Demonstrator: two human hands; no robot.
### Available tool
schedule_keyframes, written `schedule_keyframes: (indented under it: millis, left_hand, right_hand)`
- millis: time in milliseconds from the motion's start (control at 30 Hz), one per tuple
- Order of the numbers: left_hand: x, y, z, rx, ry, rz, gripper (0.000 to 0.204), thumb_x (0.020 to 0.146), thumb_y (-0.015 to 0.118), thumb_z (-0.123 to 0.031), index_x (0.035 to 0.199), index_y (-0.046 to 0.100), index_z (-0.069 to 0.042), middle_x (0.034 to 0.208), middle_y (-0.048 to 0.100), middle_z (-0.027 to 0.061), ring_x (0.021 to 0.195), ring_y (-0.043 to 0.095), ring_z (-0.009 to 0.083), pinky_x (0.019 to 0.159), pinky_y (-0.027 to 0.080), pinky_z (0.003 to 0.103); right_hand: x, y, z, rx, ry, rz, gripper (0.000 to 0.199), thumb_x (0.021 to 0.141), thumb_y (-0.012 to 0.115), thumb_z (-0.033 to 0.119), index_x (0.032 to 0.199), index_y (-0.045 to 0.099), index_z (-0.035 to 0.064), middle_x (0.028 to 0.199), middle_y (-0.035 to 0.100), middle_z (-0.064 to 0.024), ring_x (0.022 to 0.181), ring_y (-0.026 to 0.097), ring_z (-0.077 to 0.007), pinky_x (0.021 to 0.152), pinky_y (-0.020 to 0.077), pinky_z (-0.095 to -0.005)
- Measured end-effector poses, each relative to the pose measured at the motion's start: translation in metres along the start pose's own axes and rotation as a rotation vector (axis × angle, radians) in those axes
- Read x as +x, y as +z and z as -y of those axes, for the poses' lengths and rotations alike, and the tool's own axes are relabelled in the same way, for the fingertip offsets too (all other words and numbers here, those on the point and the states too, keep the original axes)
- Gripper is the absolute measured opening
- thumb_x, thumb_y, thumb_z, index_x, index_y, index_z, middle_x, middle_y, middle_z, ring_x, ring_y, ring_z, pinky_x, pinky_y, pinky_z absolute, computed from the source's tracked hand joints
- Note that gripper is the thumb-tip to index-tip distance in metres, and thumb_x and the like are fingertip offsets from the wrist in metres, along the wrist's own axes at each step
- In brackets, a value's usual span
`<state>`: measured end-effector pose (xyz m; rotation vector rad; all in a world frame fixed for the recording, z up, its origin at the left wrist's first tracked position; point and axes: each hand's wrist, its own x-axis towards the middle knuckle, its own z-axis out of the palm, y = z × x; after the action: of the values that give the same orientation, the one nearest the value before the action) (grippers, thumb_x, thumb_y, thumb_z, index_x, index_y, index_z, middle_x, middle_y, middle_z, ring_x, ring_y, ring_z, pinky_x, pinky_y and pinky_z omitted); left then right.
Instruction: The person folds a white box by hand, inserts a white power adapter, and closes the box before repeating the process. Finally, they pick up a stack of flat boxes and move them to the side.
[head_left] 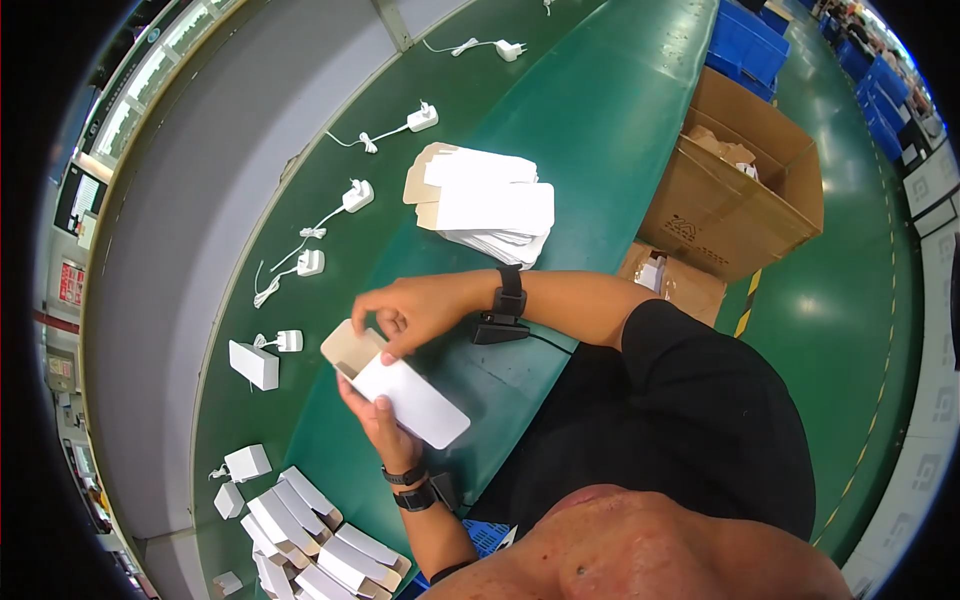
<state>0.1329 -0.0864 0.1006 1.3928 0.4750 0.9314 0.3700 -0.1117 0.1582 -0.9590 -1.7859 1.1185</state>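
A small white cardboard box [412, 398] with a brown inside is between my hands, tilted, its far end open and a flap sticking up. My left hand [382, 425] is closed around its lower side, thumb on the white face and fingers beneath. With fingers curled over the open end, my right hand [412, 312] grips the box's edge, its thumb pressing on the rim. Just beyond the right hand lies a stack of flattened white cartons [490, 205]. Near my left forearm is a pile of folded-up white boxes [310, 535], several with open ends.
White power adapters with coiled cables, one of them [357, 196], lie in a row along the green bench [560, 110]. White boxes [254, 365] stand among them. A large brown carton [740, 190] is at my right, with blue crates [748, 45] beyond it.
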Motion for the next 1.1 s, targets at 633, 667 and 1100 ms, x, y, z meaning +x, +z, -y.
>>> schedule_keyframes:
  millis: [633,667,1100]
  left_hand:
    - [-0.002,0.001,0.011,-0.121,-0.055,-0.138,0.057,0.1,0.052,-0.022,0.146,0.022,-0.011,0.128,0.055,0.0176,0.113,0.055,0.023,0.1,0.042,0.035]
    - [-0.001,0.002,0.009,-0.125,-0.055,-0.184,0.057,0.1,0.051,-0.019,0.147,0.02,-0.011,0.127,0.055,0.0179,0.113,0.055,0.0229,0.1,0.042,0.035]
    - [-0.003,-0.005,0.025,0.158,0.137,-0.07,0.07,0.099,0.052,-0.008,0.153,0.007,-0.008,0.136,0.049,0.0236,0.118,0.053,0.0259,0.102,0.04,0.038]
  right_hand:
    - [0.007,0.048,-0.027,0.112,-0.296,-0.403,0.017,0.09,0.066,0.015,0.102,0.071,0.0037,0.112,0.066,-0.0098,0.092,0.067,-0.0201,0.08,0.0528,-0.0318]
    - [0.008,0.049,-0.029,0.114,-0.284,-0.4,0.017,0.09,0.066,0.015,0.102,0.071,0.0037,0.112,0.066,-0.0098,0.092,0.067,-0.0201,0.08,0.0528,-0.0318]
    - [0.017,0.04,-0.045,-0.018,-0.15,-0.337,0.015,0.085,0.075,0.02,0.095,0.077,0.0088,0.097,0.072,-0.0045,0.088,0.066,-0.0168,0.075,0.0516,-0.0274]
